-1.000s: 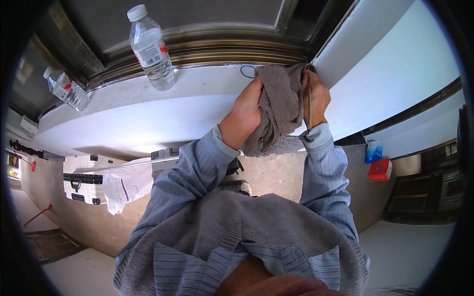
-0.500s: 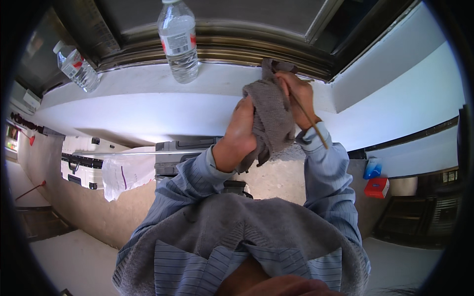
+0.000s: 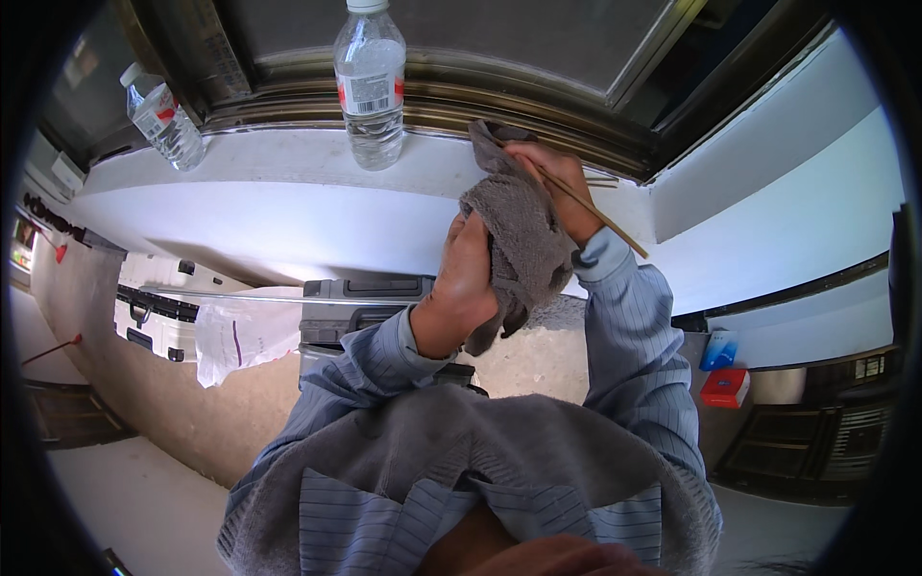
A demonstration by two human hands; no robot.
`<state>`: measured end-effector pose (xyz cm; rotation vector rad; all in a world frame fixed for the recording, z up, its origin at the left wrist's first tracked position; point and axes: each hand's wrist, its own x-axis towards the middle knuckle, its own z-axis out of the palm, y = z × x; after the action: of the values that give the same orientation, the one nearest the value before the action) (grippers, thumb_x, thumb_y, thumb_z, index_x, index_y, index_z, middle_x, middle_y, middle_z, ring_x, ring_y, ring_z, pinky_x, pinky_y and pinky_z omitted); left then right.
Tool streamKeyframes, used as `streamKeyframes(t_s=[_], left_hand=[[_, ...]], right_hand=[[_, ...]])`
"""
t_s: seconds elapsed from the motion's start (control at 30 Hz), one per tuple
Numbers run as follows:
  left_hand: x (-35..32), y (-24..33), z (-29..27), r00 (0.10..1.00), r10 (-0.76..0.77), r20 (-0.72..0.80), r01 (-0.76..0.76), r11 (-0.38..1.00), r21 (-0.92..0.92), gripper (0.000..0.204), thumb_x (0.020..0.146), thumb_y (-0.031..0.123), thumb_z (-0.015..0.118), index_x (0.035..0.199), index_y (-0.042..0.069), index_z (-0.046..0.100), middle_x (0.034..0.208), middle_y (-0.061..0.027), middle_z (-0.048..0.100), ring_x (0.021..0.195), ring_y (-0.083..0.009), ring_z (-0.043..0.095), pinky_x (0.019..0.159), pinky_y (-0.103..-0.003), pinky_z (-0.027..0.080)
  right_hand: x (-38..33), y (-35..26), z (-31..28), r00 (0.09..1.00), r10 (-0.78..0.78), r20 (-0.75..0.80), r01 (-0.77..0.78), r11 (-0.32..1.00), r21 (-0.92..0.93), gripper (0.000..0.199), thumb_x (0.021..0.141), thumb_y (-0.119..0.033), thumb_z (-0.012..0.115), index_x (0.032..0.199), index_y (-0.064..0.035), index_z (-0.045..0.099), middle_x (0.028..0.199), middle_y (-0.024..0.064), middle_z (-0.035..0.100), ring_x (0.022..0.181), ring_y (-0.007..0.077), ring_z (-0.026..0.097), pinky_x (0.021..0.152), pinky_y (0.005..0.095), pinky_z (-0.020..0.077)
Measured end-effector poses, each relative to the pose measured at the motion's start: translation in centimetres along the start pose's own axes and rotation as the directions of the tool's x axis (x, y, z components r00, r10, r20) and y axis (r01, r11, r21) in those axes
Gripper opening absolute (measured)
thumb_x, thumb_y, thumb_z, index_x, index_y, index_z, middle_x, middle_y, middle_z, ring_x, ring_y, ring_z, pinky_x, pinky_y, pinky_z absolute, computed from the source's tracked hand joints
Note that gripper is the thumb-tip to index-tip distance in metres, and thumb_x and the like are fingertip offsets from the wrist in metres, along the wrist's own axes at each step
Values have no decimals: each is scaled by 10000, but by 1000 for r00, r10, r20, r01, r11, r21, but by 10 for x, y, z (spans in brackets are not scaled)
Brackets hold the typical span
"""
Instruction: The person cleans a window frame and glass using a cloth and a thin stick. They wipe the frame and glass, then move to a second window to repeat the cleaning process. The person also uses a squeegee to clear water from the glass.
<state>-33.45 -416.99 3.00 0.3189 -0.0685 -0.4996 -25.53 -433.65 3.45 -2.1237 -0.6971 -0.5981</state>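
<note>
A grey-brown towel (image 3: 526, 230) hangs bunched between my hands, just in front of the window sill. My left hand (image 3: 463, 276) is closed around its left side. My right hand (image 3: 567, 187) grips a thin brown chopstick (image 3: 615, 230), which slants down to the right past my wrist. At the chopstick's upper end, a corner of the towel lies against it by my right fingertips; how far it wraps around is hidden. Beside my right wrist, more thin sticks (image 3: 603, 180) rest on the sill, partly covered by my hand.
Two water bottles, one large in the middle (image 3: 373, 106) and one farther left (image 3: 161, 117), stand on the white sill (image 3: 259, 154) along the window frame. Below are a grey case (image 3: 370, 288), a white case (image 3: 144, 322), a plastic bag (image 3: 245, 336), and red (image 3: 725, 388) and blue (image 3: 719, 350) boxes.
Both hands have shifted slightly left relative to the sill, with the towel and chopstick. The chopstick now lies flatter, and the sticks on the sill show more. The view has moved a little.
</note>
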Motion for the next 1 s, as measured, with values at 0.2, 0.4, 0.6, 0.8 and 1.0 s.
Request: streamKeyframes(t_s=[0.2,0.4,0.6,0.8,1.0], left_hand=[[6,-14,15,968,-169,185,152,983,100,332,979,272,393,1220,53,461,1136,-85,575,980,-208,608,861,-360,523],[45,-46,28,920,-316,233,327,945,-8,308,970,264,423,1188,57,490,1132,-73,583,949,-187,619,838,-351,531],[85,-73,28,929,-323,179,337,940,-52,350,978,313,381,1174,50,505,1131,-89,588,1001,-214,593,887,-385,497],[104,-51,47,938,-341,65,347,923,-163,410,981,368,341,1174,50,513,1181,-108,574,1043,-264,574,955,-407,452],[95,-23,47,959,-268,95,283,934,-218,407,977,374,358,1171,53,518,1181,-122,571,1070,-290,557,959,-444,444]], right_hand=[[-48,-24,-39,899,285,-331,-295,955,21,148,905,-56,547,1018,-2,626,915,130,667,777,175,644,663,264,501],[-65,-26,-84,870,84,-486,-310,860,-406,183,920,-108,526,990,-3,657,877,163,666,729,220,656,634,311,522],[-41,-21,-127,950,147,-274,-309,534,-787,144,863,-75,539,849,6,658,773,210,648,687,391,632,617,388,517],[16,36,-145,902,393,-182,-317,314,-895,195,794,-159,588,815,22,657,728,235,632,674,382,630,646,428,517],[33,0,-150,805,591,-55,-490,609,-623,224,793,-159,576,786,50,657,730,245,637,682,375,643,668,429,526]])
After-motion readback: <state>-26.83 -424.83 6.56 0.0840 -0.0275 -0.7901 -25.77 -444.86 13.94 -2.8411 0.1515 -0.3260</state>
